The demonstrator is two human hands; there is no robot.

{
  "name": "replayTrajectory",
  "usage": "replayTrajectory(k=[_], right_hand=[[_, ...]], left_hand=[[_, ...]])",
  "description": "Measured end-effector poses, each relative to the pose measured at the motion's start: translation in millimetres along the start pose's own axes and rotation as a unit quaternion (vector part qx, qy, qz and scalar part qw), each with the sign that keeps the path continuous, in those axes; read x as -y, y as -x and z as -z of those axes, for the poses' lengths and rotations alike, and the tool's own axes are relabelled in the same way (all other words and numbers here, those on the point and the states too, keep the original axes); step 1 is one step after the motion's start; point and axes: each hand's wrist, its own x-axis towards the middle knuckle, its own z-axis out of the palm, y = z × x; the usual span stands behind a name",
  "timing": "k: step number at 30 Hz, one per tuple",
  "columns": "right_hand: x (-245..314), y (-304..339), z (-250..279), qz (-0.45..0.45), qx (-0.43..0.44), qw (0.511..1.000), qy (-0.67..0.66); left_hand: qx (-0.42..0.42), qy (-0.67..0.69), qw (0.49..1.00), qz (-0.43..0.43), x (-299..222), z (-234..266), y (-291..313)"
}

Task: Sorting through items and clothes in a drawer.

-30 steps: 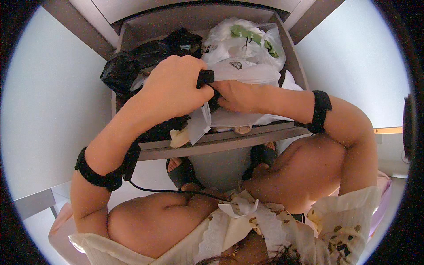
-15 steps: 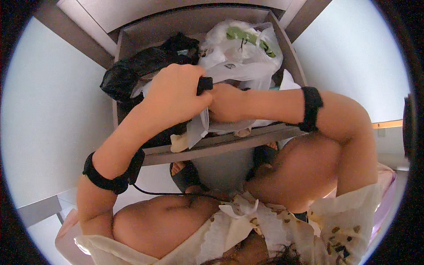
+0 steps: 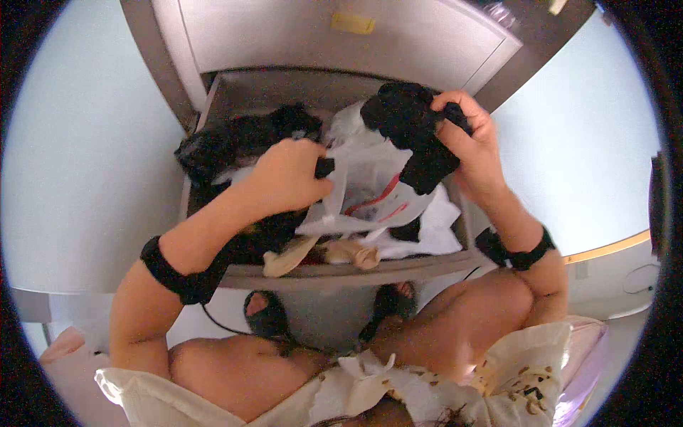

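My right hand [image 3: 478,146] is raised over the right side of the open drawer [image 3: 398,270], its fingers closed on a crumpled piece of black cloth [image 3: 409,117]. The cloth hangs down to the left of the hand; its kind cannot be made out. My left hand [image 3: 284,178] pinches the edge of a white translucent plastic bag [image 3: 384,160] in the middle of the drawer. A small black piece [image 3: 324,168] shows at the left fingertips. The bag gapes toward me, with red strips [image 3: 377,196] showing on or in it.
A black plastic bag [image 3: 242,139] fills the drawer's left side. Beige cloth pieces [image 3: 292,256] lie along the front edge, beside white material [image 3: 437,228] at the right. A closed drawer front [image 3: 320,43] stands behind; pale panels [image 3: 78,164] flank both sides. My knees are close in front.
My right hand has moved from beside the left hand up and to the right, now with black cloth in it. The plastic bag has opened out and my left hand keeps its hold.
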Motion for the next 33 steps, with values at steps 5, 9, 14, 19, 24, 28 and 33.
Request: replayTrajectory(k=[5, 9, 14, 19, 24, 28, 33], right_hand=[[6.5, -3.2, 7.8, -0.047, -0.047, 0.97, -0.234], [14.7, -4.4, 15.9, -0.019, -0.072, 0.968, -0.24], [26.7, -7.0, 7.0, -0.049, -0.075, 0.972, -0.218], [28.9, -11.1, 1.1, -0.035, -0.026, 0.974, -0.224], [40.2, -13.0, 4.4, 0.003, -0.026, 0.993, -0.118], [50.9, -14.1, -2.2, 0.031, -0.02, 0.997, -0.066], [73.1, -34.0, 0.6, 0.079, -0.059, 0.993, -0.068]], left_hand=[[-0.023, 0.105, 0.994, 0.019, -15.4, 11.1, -3.8], [-0.157, 0.208, 0.963, -0.073, -37.4, 22.1, -21.8], [-0.213, 0.313, 0.891, -0.249, -63.2, 51.2, -42.3], [-0.123, 0.349, 0.907, -0.2, -62.0, 65.3, -54.7], [-0.122, 0.524, 0.837, -0.1, -62.1, 87.2, -51.7], [-0.159, 0.554, 0.816, -0.048, -74.2, 113.8, -31.3], [-0.186, 0.546, 0.81, -0.103, -73.7, 143.4, -24.2]])
